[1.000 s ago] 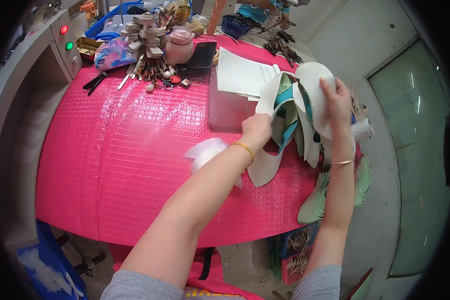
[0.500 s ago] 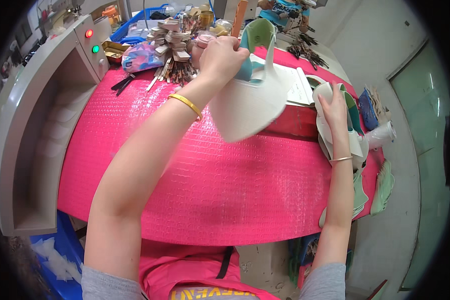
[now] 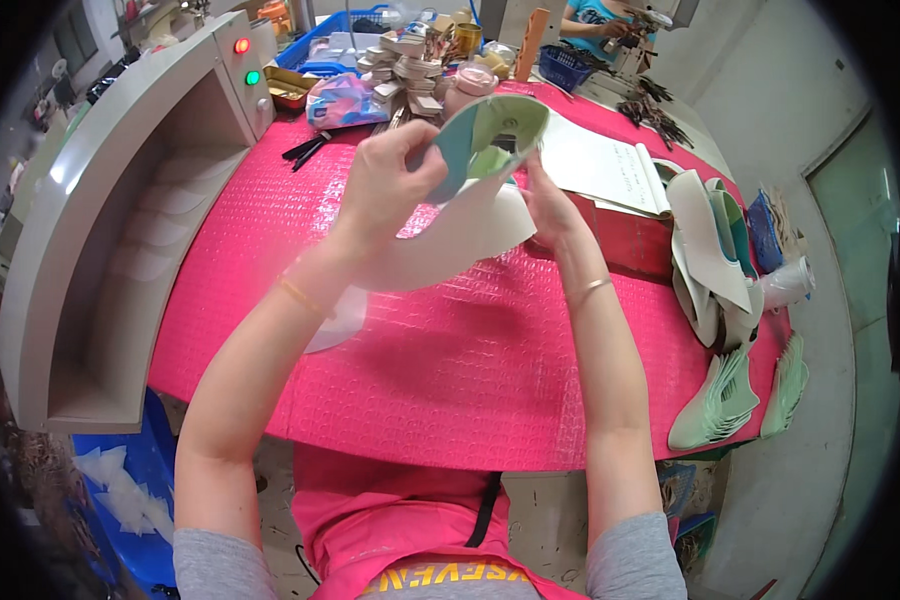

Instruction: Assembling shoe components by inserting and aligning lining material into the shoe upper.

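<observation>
A white shoe upper (image 3: 465, 232) with green lining and a teal part is held up over the pink table, in front of my chest. My left hand (image 3: 385, 185) pinches its teal edge on the left. My right hand (image 3: 553, 205) grips its right side, fingers partly hidden behind it. Under my left wrist, a translucent white piece (image 3: 340, 322) shows against the table. More white and green uppers (image 3: 705, 245) are piled at the right, beyond my right forearm.
The pink table (image 3: 450, 390) bears a notepad (image 3: 610, 170) on a red box (image 3: 620, 235), stacks of light green pieces (image 3: 715, 405) and a pink jar (image 3: 470, 88). A grey machine housing (image 3: 90, 200) with lit buttons borders the left. A co-worker (image 3: 600, 35) sits at the back.
My right hand has left the pile of uppers and now grips the held upper. My left hand has brought it lower and nearer, and tilted it. The view has turned slightly left.
</observation>
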`<state>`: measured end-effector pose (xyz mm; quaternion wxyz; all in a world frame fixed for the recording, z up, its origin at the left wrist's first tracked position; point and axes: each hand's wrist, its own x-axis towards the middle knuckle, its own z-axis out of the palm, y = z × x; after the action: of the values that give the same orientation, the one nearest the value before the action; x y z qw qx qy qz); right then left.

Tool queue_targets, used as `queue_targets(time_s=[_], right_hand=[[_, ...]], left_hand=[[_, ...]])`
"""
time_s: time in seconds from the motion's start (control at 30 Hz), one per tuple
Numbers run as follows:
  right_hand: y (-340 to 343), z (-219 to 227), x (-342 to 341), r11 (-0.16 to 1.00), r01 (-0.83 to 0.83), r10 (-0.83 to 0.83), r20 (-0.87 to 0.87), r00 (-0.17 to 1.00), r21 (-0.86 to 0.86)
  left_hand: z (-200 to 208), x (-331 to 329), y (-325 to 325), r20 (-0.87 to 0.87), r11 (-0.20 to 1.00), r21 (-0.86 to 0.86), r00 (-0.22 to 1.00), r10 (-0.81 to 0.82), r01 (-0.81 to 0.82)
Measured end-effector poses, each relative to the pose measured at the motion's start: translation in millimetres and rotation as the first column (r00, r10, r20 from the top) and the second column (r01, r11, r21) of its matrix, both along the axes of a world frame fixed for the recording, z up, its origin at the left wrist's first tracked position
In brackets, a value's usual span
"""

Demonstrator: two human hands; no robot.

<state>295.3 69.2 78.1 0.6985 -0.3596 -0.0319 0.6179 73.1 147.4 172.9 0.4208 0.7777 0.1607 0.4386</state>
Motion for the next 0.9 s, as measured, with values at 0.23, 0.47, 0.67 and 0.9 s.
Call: queue_targets(time_s=[0.23, 0.47, 0.67, 0.9], right_hand=[[44, 1, -26, 0.91, 0.357, -0.193, 0.977, -0.09, 0.212], [43, 72, -8, 0.8, 0.532, 0.54, 0.721, -0.434, -0.278], [-2, 60, -195, 0.506, -0.857, 0.547, 0.805, 0.228, -0.102], [-74, 35, -238, 0.753, -0.657, 0.57, 0.479, 0.668, 0.02]], left_hand=[[24, -119, 9, 0.322, 0.747, 0.277, 0.791, 0.52, -0.604], [62, -243, 9, -0.049, 0.842, 0.446, 0.931, 0.363, -0.305], [9, -204, -72, -0.41, 0.527, 0.715, 0.887, -0.215, 0.458], [-50, -224, -86, -0.107, 0.552, 0.825, 0.993, -0.055, 0.12]])
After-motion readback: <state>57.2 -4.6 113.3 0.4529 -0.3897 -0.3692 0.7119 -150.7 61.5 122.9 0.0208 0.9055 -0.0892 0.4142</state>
